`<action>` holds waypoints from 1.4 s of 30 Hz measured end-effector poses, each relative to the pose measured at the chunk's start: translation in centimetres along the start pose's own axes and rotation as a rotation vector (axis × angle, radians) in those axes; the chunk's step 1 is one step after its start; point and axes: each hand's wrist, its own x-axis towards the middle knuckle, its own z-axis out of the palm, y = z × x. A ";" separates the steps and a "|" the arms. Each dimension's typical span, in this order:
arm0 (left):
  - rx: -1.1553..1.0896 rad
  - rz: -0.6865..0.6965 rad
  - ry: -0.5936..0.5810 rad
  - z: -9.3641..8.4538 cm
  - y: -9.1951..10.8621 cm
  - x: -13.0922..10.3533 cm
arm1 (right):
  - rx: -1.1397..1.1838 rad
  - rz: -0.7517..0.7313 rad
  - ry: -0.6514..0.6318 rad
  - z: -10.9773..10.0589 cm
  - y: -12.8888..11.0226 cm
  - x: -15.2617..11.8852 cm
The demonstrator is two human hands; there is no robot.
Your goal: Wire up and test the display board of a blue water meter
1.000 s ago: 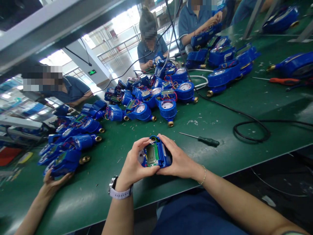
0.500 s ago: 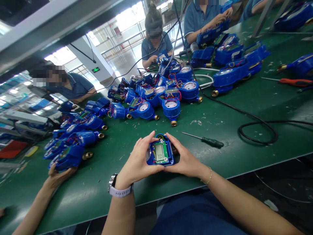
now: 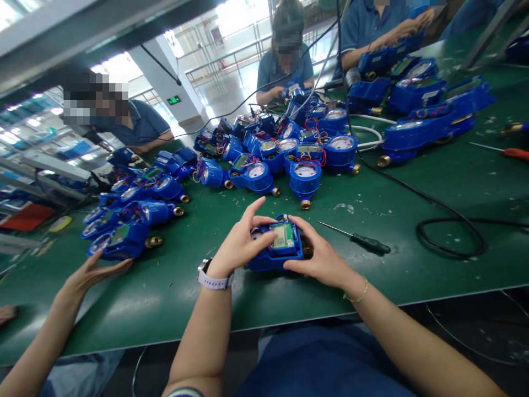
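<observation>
Between hands (image 3: pixel 237 245); boxy blue meter (image 3: pixel 285 248)

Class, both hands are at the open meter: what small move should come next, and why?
Probably press the display gently with the left hand's thumb: that thumb lies over the display's edge, while the right hand spans the meter's other end and could steady it.

The left wrist (image 3: pixel 222 269) wears a lavender-strapped watch (image 3: pixel 216 283); the right, a thin yellowish bracelet (image 3: pixel 364 293); clothing (image 3: pixel 322 358) dark blue.
</observation>
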 end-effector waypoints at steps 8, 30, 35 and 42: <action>0.070 0.063 -0.173 -0.7 0.2 1.0 | 0.143 0.130 0.008 0.0 -0.3 0.4; 0.103 0.004 -0.274 -0.7 -0.3 3.6 | 0.293 0.264 0.053 0.1 0.9 1.7; 0.134 0.029 -0.243 -0.6 0.3 2.4 | 0.238 0.222 0.050 0.5 0.5 0.6; 0.267 0.351 -0.205 -0.4 0.8 -3.2 | -0.191 -0.140 -0.066 -0.3 0.0 -2.7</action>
